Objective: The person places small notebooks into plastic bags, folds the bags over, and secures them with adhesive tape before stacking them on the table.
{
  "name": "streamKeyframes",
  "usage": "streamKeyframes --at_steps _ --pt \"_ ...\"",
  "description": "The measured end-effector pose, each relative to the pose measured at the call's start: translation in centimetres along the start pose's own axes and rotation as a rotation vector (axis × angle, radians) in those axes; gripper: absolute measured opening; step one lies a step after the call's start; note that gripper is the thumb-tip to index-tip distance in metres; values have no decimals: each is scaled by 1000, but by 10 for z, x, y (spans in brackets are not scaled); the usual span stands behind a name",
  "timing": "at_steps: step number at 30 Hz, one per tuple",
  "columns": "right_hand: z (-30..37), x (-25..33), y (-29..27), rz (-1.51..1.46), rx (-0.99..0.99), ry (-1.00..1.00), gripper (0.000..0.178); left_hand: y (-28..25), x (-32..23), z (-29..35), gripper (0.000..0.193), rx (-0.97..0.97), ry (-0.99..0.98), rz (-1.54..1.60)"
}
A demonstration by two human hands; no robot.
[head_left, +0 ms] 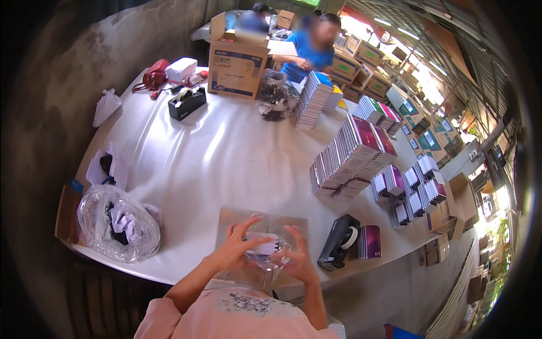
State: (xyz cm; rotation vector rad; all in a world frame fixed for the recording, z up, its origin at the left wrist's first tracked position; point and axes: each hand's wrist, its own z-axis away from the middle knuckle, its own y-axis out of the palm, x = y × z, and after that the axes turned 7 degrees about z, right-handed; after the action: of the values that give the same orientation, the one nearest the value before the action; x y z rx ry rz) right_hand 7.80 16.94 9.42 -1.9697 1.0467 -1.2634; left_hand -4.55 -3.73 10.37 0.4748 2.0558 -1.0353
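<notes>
A small bundle of spiral notebooks (261,244) with white page edges and black coils lies on a clear plastic sheet (291,221) at the table's near edge. On its left side my left hand (232,247) curves around the bundle, fingers bent and thumb against it. My right hand (297,261) is at the other side, fingers raised and curved, with the thumb on loose clear plastic. Shiny film covers part of the bundle between my hands. To the right stand a black tape dispenser (340,242) and a purple-covered spiral notebook stack (369,242).
Tall notebook stacks (344,161) fill the table's right side. A bag of clear plastic (119,223) sits at left. Farther off are another tape dispenser (187,103), a cardboard box (237,69), a dark-filled plastic bag (276,97) and a person in blue (310,53).
</notes>
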Motion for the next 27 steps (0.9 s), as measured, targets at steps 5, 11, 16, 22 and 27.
streamKeyframes --at_steps 5,11,16,22,27 --pt "-30 17 -13 3 111 -25 15 -12 -3 -10 17 148 137 -88" --pt "-36 38 -2 -24 -89 104 16 -9 -1 -3 17 -19 181 -48" --pt "0 16 18 -430 -476 230 38 -17 13 33 41 -406 -9 143" --pt "61 -6 46 -210 -177 305 63 18 42 53 56 -186 -86 73" --pt "40 4 45 -89 -280 285 61 10 41 49 66 -111 -97 96"
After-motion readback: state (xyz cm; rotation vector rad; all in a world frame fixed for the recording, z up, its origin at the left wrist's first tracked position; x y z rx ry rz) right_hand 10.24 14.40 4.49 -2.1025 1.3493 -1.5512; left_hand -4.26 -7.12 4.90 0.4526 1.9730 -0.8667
